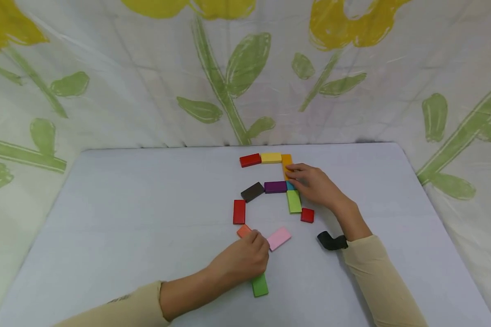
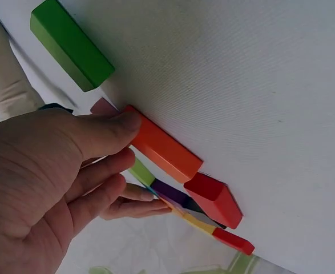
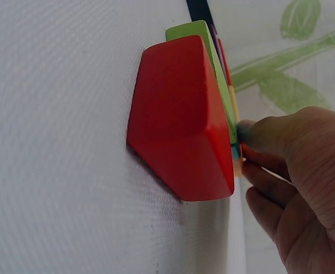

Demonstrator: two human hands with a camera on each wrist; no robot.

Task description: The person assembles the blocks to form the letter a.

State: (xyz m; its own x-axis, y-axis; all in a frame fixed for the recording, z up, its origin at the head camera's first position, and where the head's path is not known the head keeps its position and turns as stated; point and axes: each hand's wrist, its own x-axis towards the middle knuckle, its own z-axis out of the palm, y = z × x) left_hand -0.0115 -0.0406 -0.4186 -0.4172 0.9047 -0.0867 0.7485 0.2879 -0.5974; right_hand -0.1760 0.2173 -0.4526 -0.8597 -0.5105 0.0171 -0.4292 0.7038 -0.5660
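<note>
My left hand point(image 1: 243, 256) pinches one end of an orange block point(image 2: 164, 145) between thumb and fingers. That block's far end meets a red block point(image 1: 239, 212). A pink block point(image 1: 279, 239) lies just right of the left hand, and a green block point(image 1: 259, 286) sits below it. With thumb and fingertips, my right hand point(image 1: 317, 184) holds a small blue block point(image 1: 290, 185), mostly covered in the head view. Around it are an amber block point(image 1: 287, 165) above, a purple block point(image 1: 275, 187) to the left and a lime block point(image 1: 294, 202) below.
A short red block point(image 1: 307, 215) stands beside the lime one. A dark block point(image 1: 252, 192) joins the purple block's left end. Along the top lie a yellow block point(image 1: 271, 158) and another red block point(image 1: 250, 160). The white table point(image 1: 127, 218) ends at a flower-printed curtain point(image 1: 147, 91).
</note>
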